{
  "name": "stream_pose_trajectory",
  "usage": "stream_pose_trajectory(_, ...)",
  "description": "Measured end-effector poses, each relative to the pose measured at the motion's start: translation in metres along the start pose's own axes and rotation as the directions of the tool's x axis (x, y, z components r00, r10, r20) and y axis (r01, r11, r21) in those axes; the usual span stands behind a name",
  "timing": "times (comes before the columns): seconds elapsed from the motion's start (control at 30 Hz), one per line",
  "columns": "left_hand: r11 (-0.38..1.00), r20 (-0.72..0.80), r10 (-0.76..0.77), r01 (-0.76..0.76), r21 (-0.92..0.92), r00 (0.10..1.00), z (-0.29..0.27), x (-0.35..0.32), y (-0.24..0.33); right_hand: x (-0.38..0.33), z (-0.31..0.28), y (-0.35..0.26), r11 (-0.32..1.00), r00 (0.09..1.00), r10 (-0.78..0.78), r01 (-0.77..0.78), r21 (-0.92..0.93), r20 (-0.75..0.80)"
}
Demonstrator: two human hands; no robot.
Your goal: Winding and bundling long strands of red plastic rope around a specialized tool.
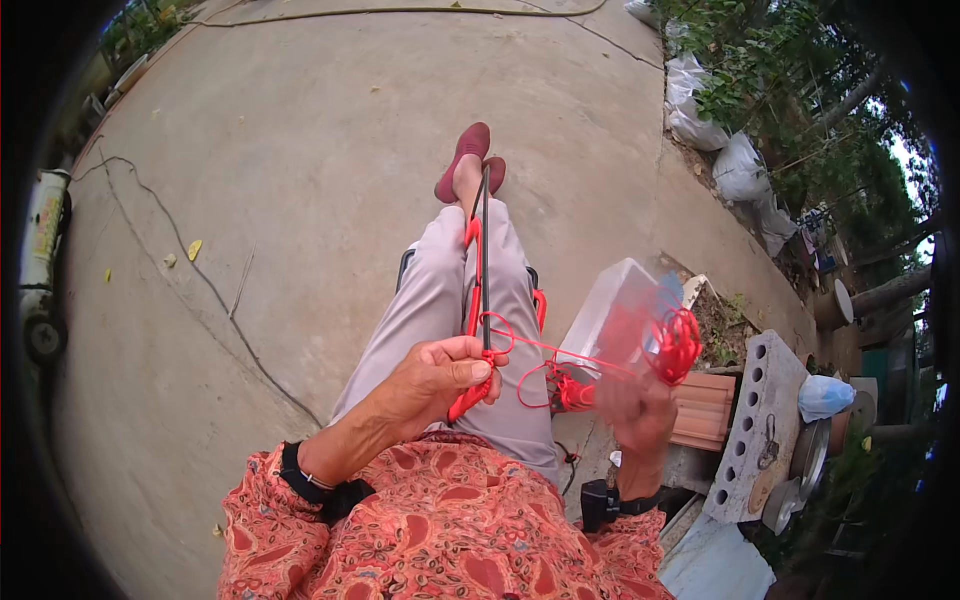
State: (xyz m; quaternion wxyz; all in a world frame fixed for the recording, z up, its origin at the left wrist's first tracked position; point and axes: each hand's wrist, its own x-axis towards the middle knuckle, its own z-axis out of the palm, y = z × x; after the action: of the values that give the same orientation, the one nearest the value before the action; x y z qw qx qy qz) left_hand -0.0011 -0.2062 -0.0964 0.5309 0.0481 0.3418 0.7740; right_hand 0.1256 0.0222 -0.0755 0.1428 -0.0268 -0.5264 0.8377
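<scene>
My left hand (440, 378) pinches red cord against a thin dark rod (486, 250) above my lap. A second dark length meets the rod at its far end, and red wrapping (472, 310) runs along part of it. From the pinch, a taut strand of red cord (560, 350) stretches to my right hand (638, 405), which is raised at the right and smeared by motion. A looped bundle of red cord (680, 345) shows at that hand, its fingers seemingly closed on it. More tangled red cord (572, 388) hangs between the hands, beside my right thigh.
Right of my legs are a pale box-like block (600, 310), stacked reddish tiles (703, 410) and a holed concrete block (757, 430). White sacks (740, 170) line the plants. A dark cable (190, 250) crosses the concrete floor at left, near a wheeled machine (45, 265).
</scene>
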Motion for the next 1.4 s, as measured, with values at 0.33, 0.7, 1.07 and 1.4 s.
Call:
stream_pose_trajectory(0.33,0.992,-0.021,0.111,-0.109,0.062,0.994,0.006,0.010,-0.011,0.033,0.086,-0.087,0.982,0.884,-0.107,0.022,0.188,0.456)
stream_pose_trajectory(0.7,0.470,0.020,0.599,-0.372,0.800,0.800,0.010,0.007,-0.011,0.022,0.088,-0.043,0.746,0.858,0.174,-0.435,0.504,0.483)
stream_pose_trajectory(1.07,0.757,-0.166,0.489,-0.322,0.568,0.856,0.006,0.014,0.021,0.067,-0.005,-0.094,0.276,0.937,-0.346,0.054,-0.960,-0.047)
stream_pose_trajectory(1.4,0.944,-0.411,0.249,-0.127,0.303,0.877,-0.024,0.002,0.011,0.013,0.009,0.030,0.583,0.879,0.465,-0.217,-0.783,0.102)
